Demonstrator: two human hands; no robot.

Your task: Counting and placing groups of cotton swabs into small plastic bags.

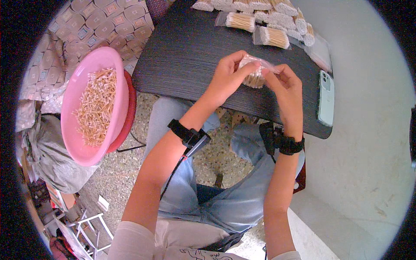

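Note:
Over the near part of the dark table, both hands hold one clear plastic bag of cotton swabs (254,79), white tips up and wooden sticks below. My left hand (229,76) grips the bag's left side, its thumb lying across the front near the tips. On the other side my right hand (284,84) pinches the bag's loose clear film by the upper right corner. The fingers behind the bag are partly hidden. Beyond the hands, two bagged bundles of swabs (240,21) lie on the tabletop, in front of a larger pile of bundles (273,13).
A pink basin (70,121) full of loose swabs stands left of the table, on a red stool (128,117). A pale phone (326,99) lies at the table's right edge, near flat clear bags (320,53). A white wall (368,130) borders the right side.

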